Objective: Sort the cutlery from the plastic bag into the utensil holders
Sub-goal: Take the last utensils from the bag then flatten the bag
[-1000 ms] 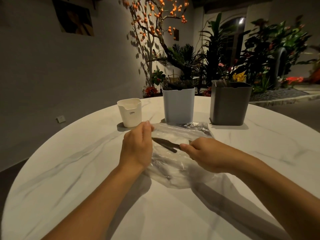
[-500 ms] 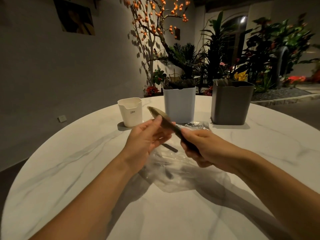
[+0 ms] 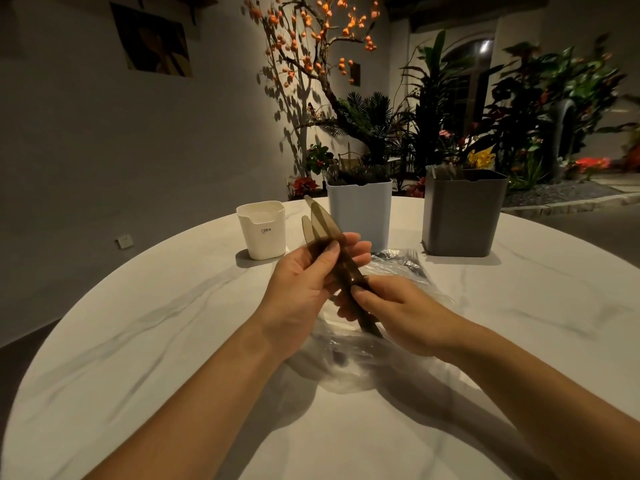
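above the bag, translucent brown plastic knives.

Brown translucent knives held tips-up above the crumpled clear bag.

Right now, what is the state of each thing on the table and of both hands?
Knives: lifted, held by both hands.
Left hand: fingers grip the blades.
Right hand: pinches the handles.
Plastic bag: flat, crumpled.
White holder: upright.
Blue holder: upright.
Grey holder: upright.
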`<state>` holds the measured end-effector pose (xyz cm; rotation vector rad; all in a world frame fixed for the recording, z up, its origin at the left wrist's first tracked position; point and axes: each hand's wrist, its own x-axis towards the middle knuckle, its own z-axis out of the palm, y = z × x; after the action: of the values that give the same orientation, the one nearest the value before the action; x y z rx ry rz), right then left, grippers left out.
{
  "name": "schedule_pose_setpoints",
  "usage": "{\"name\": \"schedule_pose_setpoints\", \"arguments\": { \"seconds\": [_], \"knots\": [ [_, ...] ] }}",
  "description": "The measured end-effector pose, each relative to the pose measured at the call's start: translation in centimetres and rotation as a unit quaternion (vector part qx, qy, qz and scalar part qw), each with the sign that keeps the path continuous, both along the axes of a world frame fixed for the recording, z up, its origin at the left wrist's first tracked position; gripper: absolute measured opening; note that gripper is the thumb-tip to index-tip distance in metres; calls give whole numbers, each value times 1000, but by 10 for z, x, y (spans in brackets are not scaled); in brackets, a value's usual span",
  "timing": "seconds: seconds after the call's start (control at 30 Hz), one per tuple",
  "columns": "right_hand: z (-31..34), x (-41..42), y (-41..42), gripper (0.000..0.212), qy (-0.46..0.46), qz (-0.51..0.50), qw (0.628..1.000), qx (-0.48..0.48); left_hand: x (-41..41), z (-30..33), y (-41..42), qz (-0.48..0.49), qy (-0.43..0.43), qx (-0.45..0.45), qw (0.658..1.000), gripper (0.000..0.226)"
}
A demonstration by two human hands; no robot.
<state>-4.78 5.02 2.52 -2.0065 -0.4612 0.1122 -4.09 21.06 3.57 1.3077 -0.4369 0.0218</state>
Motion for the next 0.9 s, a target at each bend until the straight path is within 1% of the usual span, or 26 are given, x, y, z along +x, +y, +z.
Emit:
{"name": "schedule_pose_setpoints", "arguments": {
  "seconds": [0.07,0.17,0.23,0.37,0.43,0.5,0.53,0.63,0.67,0.73,0.8,0.9],
  "knots": [
    [-1,-4,0,27,-17,-2,999,-31,-2,0,-2,6,-15,16,1000,30],
    [-3,-8,2,38,-54,1,992,-110,-4,0,-8,30,-24,31,999,29],
    [0,-8,3,38,-81,-3,987,-141,-5,0,-13,58,-39,45,997,29],
    [15,-10,-2,31,-154,-41,973,-169,-8,4,-22,107,-82,63,989,29],
    [22,-11,-3,29,-185,-84,967,-151,-8,5,-23,114,-83,56,988,30],
    [25,-11,-4,23,-221,-139,961,-92,-8,5,-23,105,-81,56,990,28],
    [27,-10,-3,22,-237,-149,959,-51,-8,5,-24,100,-83,62,990,26],
    [33,-9,2,33,-252,-91,960,80,-13,4,-31,70,-88,84,990,16],
    [36,-9,5,37,-257,-73,958,105,-14,4,-33,64,-84,92,990,19],
    [39,-9,9,45,-282,-60,952,102,-14,4,-35,64,-67,95,991,26],
    [40,-8,11,52,-301,-60,949,66,-13,1,-33,65,-43,106,991,27],
    [42,-6,10,68,-287,-76,955,28,-10,-9,-30,60,18,138,988,27]
  ]
}}
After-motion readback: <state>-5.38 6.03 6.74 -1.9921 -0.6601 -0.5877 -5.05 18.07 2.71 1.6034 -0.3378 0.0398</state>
